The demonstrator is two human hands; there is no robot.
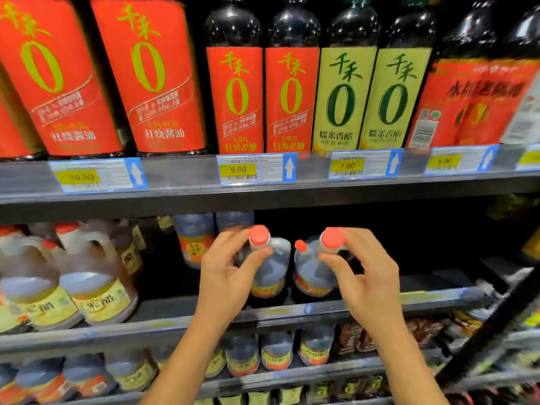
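Two dark jugs with orange-red caps stand on the middle shelf (292,312) of a shop rack. My left hand (226,273) grips the neck of the left jug (270,270) just under its cap. My right hand (369,282) pinches the neck of the right jug (312,273) below its cap. A third small red cap (300,245) shows between the two jugs, belonging to a bottle behind. Both jugs carry orange and yellow labels low on their bodies.
Tall red-labelled and green-labelled bottles (344,95) fill the top shelf above price tags (257,169). Pale vinegar jugs (96,282) stand at the left of the middle shelf. More dark jugs (276,352) sit on the shelf below. The middle shelf's right side is dark.
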